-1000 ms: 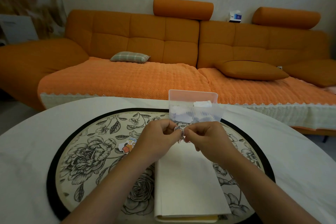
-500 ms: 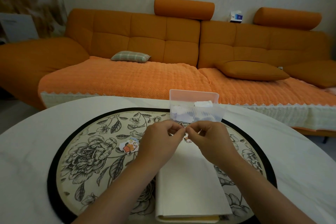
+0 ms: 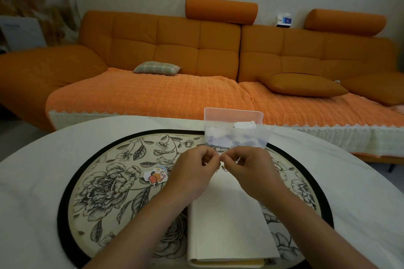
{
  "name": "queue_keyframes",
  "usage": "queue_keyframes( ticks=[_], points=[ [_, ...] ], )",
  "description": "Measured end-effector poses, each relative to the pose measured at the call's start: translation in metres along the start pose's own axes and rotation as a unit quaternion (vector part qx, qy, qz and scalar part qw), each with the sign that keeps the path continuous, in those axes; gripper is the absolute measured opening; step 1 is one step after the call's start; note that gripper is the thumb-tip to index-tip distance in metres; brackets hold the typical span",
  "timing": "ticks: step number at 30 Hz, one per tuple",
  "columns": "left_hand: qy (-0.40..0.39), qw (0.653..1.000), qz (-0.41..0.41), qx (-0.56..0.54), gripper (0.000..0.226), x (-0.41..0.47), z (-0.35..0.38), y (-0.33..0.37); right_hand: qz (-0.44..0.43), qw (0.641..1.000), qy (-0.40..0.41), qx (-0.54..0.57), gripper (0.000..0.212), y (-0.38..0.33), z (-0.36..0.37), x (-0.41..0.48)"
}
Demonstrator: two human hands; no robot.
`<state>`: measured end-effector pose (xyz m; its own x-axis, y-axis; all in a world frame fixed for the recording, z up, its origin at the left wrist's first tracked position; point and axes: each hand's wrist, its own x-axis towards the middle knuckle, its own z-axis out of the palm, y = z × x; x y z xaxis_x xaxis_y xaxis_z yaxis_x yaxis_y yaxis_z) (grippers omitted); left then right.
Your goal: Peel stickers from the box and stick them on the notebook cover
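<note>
Box (image 3: pixel 235 120) standing ahead, loose sticker (image 3: pixel 156 176) at left, bare cover on notebook (image 3: pixel 229 220)

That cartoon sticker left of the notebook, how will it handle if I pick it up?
The cartoon sticker looks paper-thin, so it is probably floppy and very light. It seems to lie flat on the floral mat, so an edge likely needs prying up first.

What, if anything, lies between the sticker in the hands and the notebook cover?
Nothing visible. The left hand and right hand pinch the sticker over the notebook, whose cover is bare; the box stands beyond.
</note>
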<state>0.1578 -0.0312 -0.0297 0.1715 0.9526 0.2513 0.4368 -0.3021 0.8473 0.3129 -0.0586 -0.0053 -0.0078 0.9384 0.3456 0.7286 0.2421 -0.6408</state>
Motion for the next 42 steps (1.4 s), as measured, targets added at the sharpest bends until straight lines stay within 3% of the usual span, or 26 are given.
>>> queue_keyframes(
  ticks=[9, 15, 30, 42],
  points=[
    [-0.02, 1.0, 0.013, -0.002, 0.018, 0.0001, 0.0011, 0.0008, 0.074, 0.99, -0.015, 0.123, 0.022, 0.0003, 0.0004, 0.0001],
    [-0.046, 0.999, 0.012, -0.018, 0.019, -0.0012, -0.0008, 0.0043, 0.138, 0.955, -0.046, 0.258, 0.021, -0.0023, -0.0018, 0.0018],
    [-0.048, 0.983, -0.062, -0.167, 0.016, 0.0005, -0.0049, 0.0092, 0.104, 0.973, 0.013, 0.208, 0.018, 0.0008, -0.0003, 0.0013],
    [-0.026, 0.993, -0.043, -0.109, 0.018, -0.0002, -0.0021, 0.0065, 0.043, 0.989, 0.022, 0.138, 0.026, -0.0026, 0.0015, -0.0009]
  ],
)
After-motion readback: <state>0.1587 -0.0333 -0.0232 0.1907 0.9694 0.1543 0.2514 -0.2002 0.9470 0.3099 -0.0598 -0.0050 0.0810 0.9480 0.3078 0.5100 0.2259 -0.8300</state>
